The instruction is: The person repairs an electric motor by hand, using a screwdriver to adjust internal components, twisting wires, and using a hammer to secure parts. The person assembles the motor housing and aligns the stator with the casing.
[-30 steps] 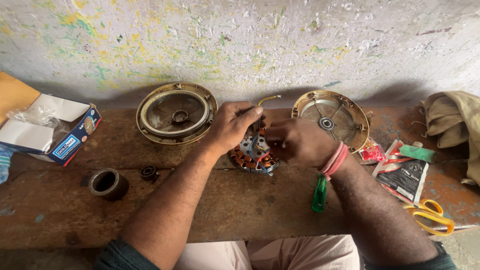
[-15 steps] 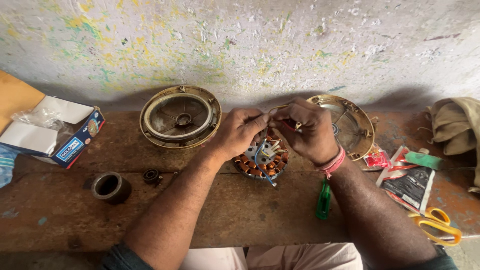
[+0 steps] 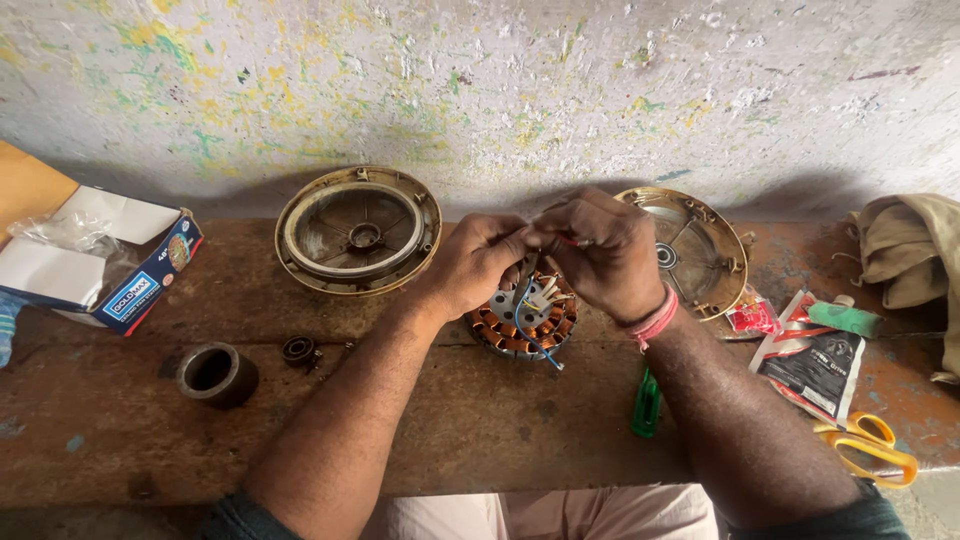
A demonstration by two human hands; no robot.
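Worn wooden bench (image 3: 120, 450), paint-flecked wall behind. Both my hands, left hand (image 3: 478, 262) and right hand (image 3: 600, 250), pinch wire leads (image 3: 528, 300) above the copper-wound stator (image 3: 525, 322), fingers closed. Fan covers (image 3: 358, 230) flank my knuckles; bearing (image 3: 298, 350) left, green screwdriver (image 3: 647, 403) under right wrist.

Under both hands the stator (image 3: 525, 322) shows glossy copper windings round a dull grey metal core, with thin plastic-sheathed wires (image 3: 528, 305) rising to the left hand (image 3: 478, 262) and right hand (image 3: 598, 252). The tabletop (image 3: 130, 440) is rough, worn wood, matt and stained; beyond the left hand the motor cover (image 3: 357, 230) is tarnished brassy metal, as is the second cover (image 3: 700, 250) behind the right hand. Right of the right hand lie a glossy plastic pouch (image 3: 815, 365), yellow plastic-handled scissors (image 3: 868, 445) and matt khaki cloth (image 3: 915, 250); left of the left hand sit a dull ring (image 3: 215, 373), probably metal, and a cardboard box (image 3: 110, 270).
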